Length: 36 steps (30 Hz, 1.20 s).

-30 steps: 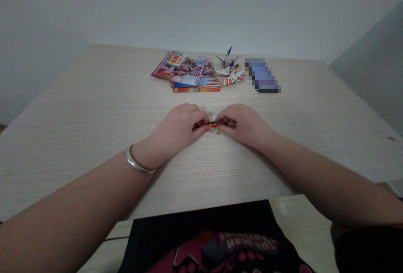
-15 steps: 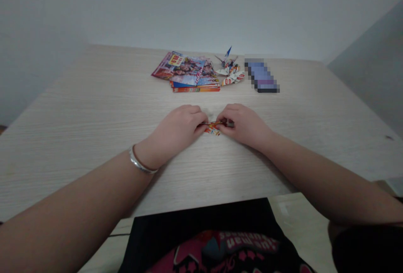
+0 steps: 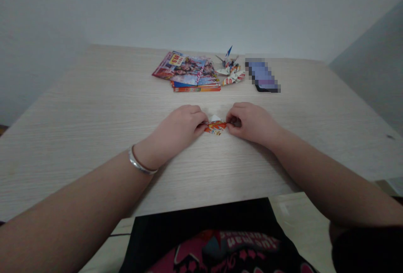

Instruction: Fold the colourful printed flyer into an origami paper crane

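Observation:
A small folded piece of printed paper (image 3: 215, 127), red, orange and white, lies on the light wooden table (image 3: 94, 109) between my hands. My left hand (image 3: 179, 128) is closed, its fingertips pinching the paper's left end; a silver bracelet (image 3: 138, 164) circles that wrist. My right hand (image 3: 250, 122) is closed too, pinching the paper's right end. Both hands rest on the tabletop near its middle.
At the far side lie a stack of colourful printed sheets (image 3: 187, 73), a finished paper crane (image 3: 229, 68) and a blurred dark phone-like object (image 3: 262, 77). The table's near edge runs just past my forearms, with a dark printed shirt (image 3: 217, 239) below it.
The paper, held as a thin red strip a second ago, now shows a wider flap with a white tip. My right hand has shifted slightly to the right.

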Each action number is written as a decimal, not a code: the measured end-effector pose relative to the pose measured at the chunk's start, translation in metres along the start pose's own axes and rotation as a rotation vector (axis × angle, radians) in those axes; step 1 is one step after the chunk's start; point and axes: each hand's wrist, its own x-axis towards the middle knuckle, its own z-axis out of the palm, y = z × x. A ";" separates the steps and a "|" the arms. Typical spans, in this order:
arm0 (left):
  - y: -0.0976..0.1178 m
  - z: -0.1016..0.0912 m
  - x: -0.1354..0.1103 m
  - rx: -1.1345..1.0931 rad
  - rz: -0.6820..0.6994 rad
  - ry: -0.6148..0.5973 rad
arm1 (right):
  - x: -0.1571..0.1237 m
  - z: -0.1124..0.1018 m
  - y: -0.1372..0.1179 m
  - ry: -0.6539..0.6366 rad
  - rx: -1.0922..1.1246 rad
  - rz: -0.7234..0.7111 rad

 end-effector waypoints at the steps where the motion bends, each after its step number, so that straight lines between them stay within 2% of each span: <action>1: 0.000 0.000 0.000 -0.009 -0.011 0.002 | 0.000 0.000 0.000 0.002 0.022 0.001; 5: 0.001 -0.001 0.000 -0.057 -0.059 -0.010 | 0.002 0.001 0.001 -0.013 0.098 0.026; 11: -0.003 -0.005 -0.002 -0.050 -0.098 -0.036 | 0.003 0.001 0.004 -0.040 -0.021 -0.019; 18: -0.001 -0.001 -0.002 -0.013 -0.027 -0.012 | 0.003 0.006 0.000 0.088 0.134 -0.151; 25: 0.005 -0.001 0.000 0.078 -0.023 -0.047 | 0.010 0.013 -0.012 -0.013 0.129 -0.121; 32: 0.011 -0.012 -0.001 0.285 -0.061 -0.131 | 0.006 0.008 -0.009 -0.016 0.095 -0.118; 36: 0.012 -0.017 -0.001 0.312 -0.068 -0.179 | 0.003 0.004 -0.005 -0.040 0.062 -0.104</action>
